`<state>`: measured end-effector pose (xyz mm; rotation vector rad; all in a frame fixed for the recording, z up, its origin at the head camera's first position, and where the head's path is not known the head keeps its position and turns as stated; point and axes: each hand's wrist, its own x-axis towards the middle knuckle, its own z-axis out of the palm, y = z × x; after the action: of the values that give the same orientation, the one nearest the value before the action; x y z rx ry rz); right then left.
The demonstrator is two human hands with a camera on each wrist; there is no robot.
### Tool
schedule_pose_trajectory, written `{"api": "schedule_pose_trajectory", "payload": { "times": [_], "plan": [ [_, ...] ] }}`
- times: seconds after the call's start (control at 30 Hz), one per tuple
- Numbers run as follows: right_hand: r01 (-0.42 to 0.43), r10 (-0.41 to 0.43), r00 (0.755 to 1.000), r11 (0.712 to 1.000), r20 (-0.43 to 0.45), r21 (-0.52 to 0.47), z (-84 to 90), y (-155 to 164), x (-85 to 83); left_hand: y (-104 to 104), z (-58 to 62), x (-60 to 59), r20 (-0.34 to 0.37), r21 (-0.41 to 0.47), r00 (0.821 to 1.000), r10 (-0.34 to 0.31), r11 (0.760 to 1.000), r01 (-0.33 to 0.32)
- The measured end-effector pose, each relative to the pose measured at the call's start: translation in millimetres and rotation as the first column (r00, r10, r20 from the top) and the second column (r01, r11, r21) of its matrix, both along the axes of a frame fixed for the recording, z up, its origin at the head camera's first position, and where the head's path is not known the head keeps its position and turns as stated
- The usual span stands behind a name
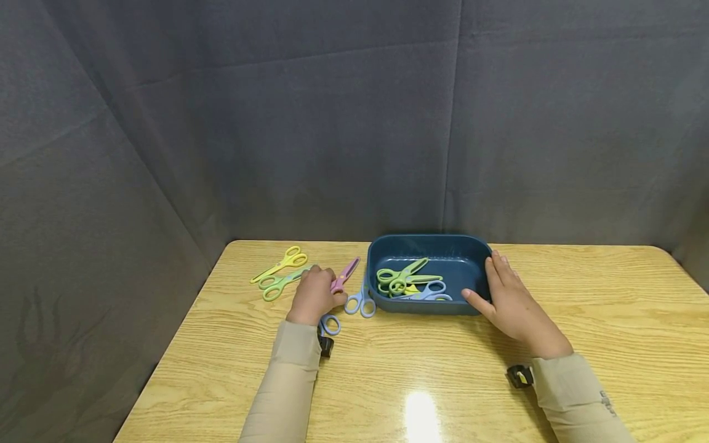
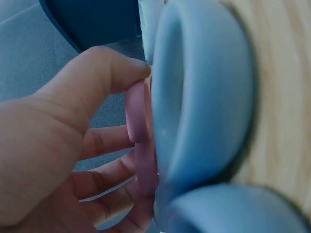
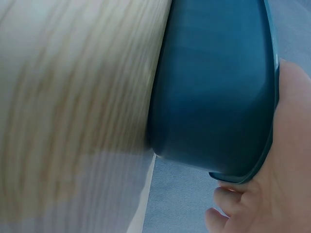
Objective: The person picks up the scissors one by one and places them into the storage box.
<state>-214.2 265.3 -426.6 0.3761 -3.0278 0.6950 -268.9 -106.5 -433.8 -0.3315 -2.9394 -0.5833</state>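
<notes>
My left hand (image 1: 316,296) pinches the handles of pink scissors (image 1: 348,271), thumb on one side and fingers on the other, as the left wrist view shows; their blades point away toward the back. Blue scissors (image 1: 332,325) lie partly hidden under my left wrist. A second blue pair (image 1: 361,301) lies against the left end of a dark blue bin (image 1: 426,306). My right hand (image 1: 515,311) rests on the bin's right end, fingers extended along the outer side and thumb over the front rim. Inside the bin are several scissors, among them green (image 1: 412,269) and blue (image 1: 429,291) pairs.
Left of my left hand, green scissors (image 1: 274,288) and yellow scissors (image 1: 282,264) lie on the wooden table (image 1: 410,363). A grey curtain (image 1: 332,141) hangs behind the table's back edge and along its left side.
</notes>
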Motion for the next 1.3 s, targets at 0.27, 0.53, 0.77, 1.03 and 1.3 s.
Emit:
{"api": "schedule_pose_trajectory", "payload": {
  "times": [0.27,0.53,0.77,1.03,1.3],
  "plan": [
    [0.005,-0.005,1.000,1.000,0.014,0.003,1.2,-1.2,-1.4,0.4,0.0,0.4,-0.005,0.003,1.000,-0.004,1.000,0.004],
    [0.002,-0.002,1.000,1.000,0.000,0.002,2.1,-2.7,-1.9,0.7,-1.4,-0.3,-0.026,-0.004,0.999,-0.019,1.000,0.018],
    [0.003,-0.003,1.000,1.000,-0.002,0.012,2.1,-3.2,-2.5,0.7,0.1,-0.9,-0.022,0.018,1.000,-0.022,1.000,0.023],
    [0.003,-0.002,1.000,0.999,-0.019,0.043,1.6,-1.9,-0.7,3.1,10.1,1.8,-0.072,0.054,0.997,-0.037,0.998,0.040],
    [0.008,-0.007,1.000,0.999,-0.020,0.046,1.7,-1.0,1.3,6.2,16.2,3.4,-0.136,0.072,0.989,-0.064,0.995,0.074]
  ]
}}
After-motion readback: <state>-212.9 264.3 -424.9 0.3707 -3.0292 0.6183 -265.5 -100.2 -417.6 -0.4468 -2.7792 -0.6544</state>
